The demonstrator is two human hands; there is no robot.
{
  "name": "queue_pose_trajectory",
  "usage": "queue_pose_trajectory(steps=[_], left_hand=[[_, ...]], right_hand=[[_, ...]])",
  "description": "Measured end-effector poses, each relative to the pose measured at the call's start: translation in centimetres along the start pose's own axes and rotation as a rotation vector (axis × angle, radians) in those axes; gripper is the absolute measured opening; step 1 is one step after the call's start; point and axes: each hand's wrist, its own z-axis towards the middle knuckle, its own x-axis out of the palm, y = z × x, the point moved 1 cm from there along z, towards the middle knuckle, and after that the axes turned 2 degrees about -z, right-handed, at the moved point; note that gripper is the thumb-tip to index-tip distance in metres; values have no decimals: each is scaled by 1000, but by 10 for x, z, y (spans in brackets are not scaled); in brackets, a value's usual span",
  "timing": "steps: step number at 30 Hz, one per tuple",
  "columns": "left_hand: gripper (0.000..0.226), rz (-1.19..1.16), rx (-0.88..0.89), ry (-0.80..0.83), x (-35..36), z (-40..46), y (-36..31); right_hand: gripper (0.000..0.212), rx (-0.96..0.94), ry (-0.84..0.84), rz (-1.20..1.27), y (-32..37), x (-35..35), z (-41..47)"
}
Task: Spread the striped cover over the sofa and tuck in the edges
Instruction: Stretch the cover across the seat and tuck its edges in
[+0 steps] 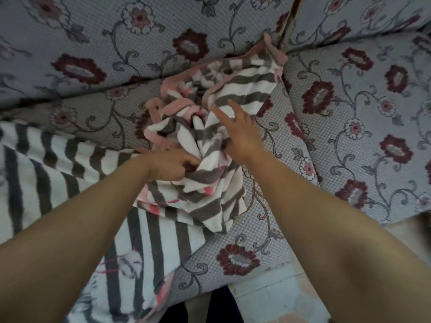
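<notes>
Looking down from the head camera, the striped cover (pixel 210 145) sits bunched in a crumpled heap on the seat of the sofa (pixel 349 94), grey and white bands twisting every way, pink edging and pink patches showing through the folds. One end climbs toward the crease below the backrest; the other runs flat to the left over the seat and down its front edge. The left hand (pixel 171 165) is at the near side of the heap, fingers curled tight into a fold of the cloth. The right hand (pixel 240 134) lies on top of the pile, fingers spread apart and fairly straight, tips touching a white band. The sofa's upholstery is pale with dark red flowers and grey vines.
</notes>
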Motion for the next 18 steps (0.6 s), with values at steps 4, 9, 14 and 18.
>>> queue_pose_trajectory(steps=[4, 9, 14, 18], left_hand=[[44, -375, -85, -426, -5, 26, 10], [103, 105, -239, -582, -17, 55, 37], [77, 179, -338, -350, 11, 89, 33], [68, 241, -242, -459, 12, 88, 34]], right_hand=[[43, -212, 168, -211, -3, 14, 28], [57, 52, 867, 176, -28, 25, 16], [38, 104, 461, 287, -54, 17, 32], [83, -7, 475, -173, -75, 31, 34]])
